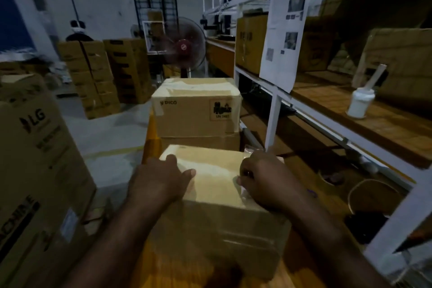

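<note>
A taped cardboard box [217, 196] sits on the wooden table right in front of me. My left hand [156, 182] lies flat on the box's top left part, fingers stretched out. At the top right edge of the box my right hand [259, 180] has its fingers curled round something clear and shiny, apparently packing tape or plastic film [251, 151]; the hand hides most of it. Just behind stands a second box marked PICO [196, 110], stacked on another carton.
A white metal shelf rack [273, 119] runs along the right, holding cartons, a white glue pot with a stick [358, 103] and a hanging printed sheet [284, 37]. A large LG carton [39, 170] stands at left. Stacked cartons [91, 77] and a red fan [184, 47] are farther back.
</note>
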`<state>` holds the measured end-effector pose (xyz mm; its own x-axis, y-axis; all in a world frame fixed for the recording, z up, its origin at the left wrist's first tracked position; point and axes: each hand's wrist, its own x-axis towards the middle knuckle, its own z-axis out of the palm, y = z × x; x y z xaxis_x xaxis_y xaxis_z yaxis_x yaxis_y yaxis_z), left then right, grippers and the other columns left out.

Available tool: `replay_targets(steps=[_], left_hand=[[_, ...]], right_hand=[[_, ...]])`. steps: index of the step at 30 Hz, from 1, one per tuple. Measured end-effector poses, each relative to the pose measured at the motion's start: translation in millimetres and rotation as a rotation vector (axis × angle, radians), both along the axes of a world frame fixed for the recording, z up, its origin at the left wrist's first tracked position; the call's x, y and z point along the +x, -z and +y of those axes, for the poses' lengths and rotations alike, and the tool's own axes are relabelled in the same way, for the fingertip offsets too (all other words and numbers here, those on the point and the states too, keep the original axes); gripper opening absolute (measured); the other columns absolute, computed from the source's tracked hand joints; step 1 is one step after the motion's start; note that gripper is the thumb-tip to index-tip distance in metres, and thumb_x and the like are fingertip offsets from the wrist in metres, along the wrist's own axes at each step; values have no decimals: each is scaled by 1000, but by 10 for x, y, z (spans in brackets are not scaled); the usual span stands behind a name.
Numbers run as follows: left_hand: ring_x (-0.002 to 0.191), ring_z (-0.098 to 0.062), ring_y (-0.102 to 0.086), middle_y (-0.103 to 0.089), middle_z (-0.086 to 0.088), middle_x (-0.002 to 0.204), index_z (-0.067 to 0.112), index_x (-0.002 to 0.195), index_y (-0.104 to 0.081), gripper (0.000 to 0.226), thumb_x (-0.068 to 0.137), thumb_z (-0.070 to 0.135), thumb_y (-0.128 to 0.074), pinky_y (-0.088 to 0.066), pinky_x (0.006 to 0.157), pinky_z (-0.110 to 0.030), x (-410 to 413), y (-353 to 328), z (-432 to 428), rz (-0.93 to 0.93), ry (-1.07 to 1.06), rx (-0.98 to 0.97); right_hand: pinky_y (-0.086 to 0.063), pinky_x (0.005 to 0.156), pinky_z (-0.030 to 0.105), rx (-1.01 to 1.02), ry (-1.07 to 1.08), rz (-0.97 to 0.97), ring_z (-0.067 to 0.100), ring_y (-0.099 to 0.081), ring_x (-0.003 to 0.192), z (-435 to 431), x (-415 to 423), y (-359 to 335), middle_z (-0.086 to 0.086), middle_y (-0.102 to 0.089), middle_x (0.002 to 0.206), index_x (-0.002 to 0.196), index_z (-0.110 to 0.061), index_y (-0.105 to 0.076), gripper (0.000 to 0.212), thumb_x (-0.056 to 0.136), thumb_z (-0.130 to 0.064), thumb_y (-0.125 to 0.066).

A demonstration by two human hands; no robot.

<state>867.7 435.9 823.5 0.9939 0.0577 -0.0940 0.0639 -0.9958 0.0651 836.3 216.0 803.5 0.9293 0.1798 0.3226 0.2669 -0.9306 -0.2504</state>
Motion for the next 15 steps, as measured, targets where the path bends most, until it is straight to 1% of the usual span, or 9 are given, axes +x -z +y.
replay_targets(steps=[1, 3, 5, 6, 9, 10, 12, 13, 15], left_hand=[[119, -29, -55, -53, -10, 135, 22, 136, -47, 65, 92, 69, -39, -48, 92, -41, -61, -70, -8, 67, 18, 30], [96, -16, -64, -65, 0, 103, 19, 108, -63, 50, 92, 64, -48, -54, 82, -32, -92, -245, -5, 200, 74, 67], [75, -9, -65, -66, 6, 79, 22, 80, -63, 41, 91, 61, -54, -52, 69, -25, -56, -429, -25, 263, 86, 70], [71, -9, -66, -67, 6, 75, 22, 77, -63, 41, 90, 60, -56, -52, 67, -25, -15, -487, -51, 270, 87, 59], [78, -11, -65, -68, 6, 84, 26, 85, -64, 34, 89, 59, -57, -53, 72, -30, 157, -562, -271, 219, 179, 28], [83, -10, -63, -67, 6, 91, 28, 92, -64, 31, 90, 58, -58, -51, 73, -30, 229, -543, -390, 191, 241, 28], [91, -10, -57, -66, 5, 109, 29, 116, -63, 39, 89, 56, -60, -47, 74, -31, 367, -476, -669, 143, 368, 22], [93, -12, -56, -66, 3, 117, 29, 125, -59, 44, 89, 54, -62, -47, 75, -32, 446, -440, -805, 130, 429, -25], [95, -15, -60, -66, 1, 121, 26, 130, -58, 47, 89, 48, -66, -50, 77, -33, 611, -375, -1025, 143, 538, -192]], right_hand=[[-50, 76, 29, 43, -5, -10, 7, -53, 85, -36, -22, 40, -12, -59, 92, 87, -26, -71, 12, 90, -36, -65], [-48, 75, 28, 120, -23, 6, 3, -51, 82, -137, -83, 78, -15, -56, 86, 82, -28, -70, 10, 88, -35, -68], [-50, 71, 28, 174, -29, 47, 1, -54, 79, -237, -142, 86, -15, -57, 83, 80, -29, -69, 10, 87, -36, -69], [-51, 69, 28, 194, -20, 66, 1, -56, 77, -270, -174, 85, -14, -59, 83, 82, -29, -69, 8, 88, -35, -68], [-42, 64, 19, 224, 13, 73, -1, -55, 80, -288, -274, 147, -14, -60, 89, 91, -32, -63, 3, 92, -35, -62], [-38, 64, 17, 225, 28, 35, -1, -52, 82, -277, -305, 191, -15, -58, 90, 89, -33, -61, 4, 92, -36, -63], [-33, 65, 13, 193, 23, -109, 1, -48, 81, -285, -307, 282, -13, -55, 87, 80, -31, -59, 12, 87, -34, -69], [-33, 65, 13, 178, 2, -174, 4, -47, 80, -308, -274, 316, -10, -54, 84, 76, -28, -60, 14, 83, -31, -72], [-36, 65, 19, 155, -62, -238, 7, -47, 78, -374, -153, 356, -8, -54, 77, 70, -23, -62, 16, 81, -30, -72]])
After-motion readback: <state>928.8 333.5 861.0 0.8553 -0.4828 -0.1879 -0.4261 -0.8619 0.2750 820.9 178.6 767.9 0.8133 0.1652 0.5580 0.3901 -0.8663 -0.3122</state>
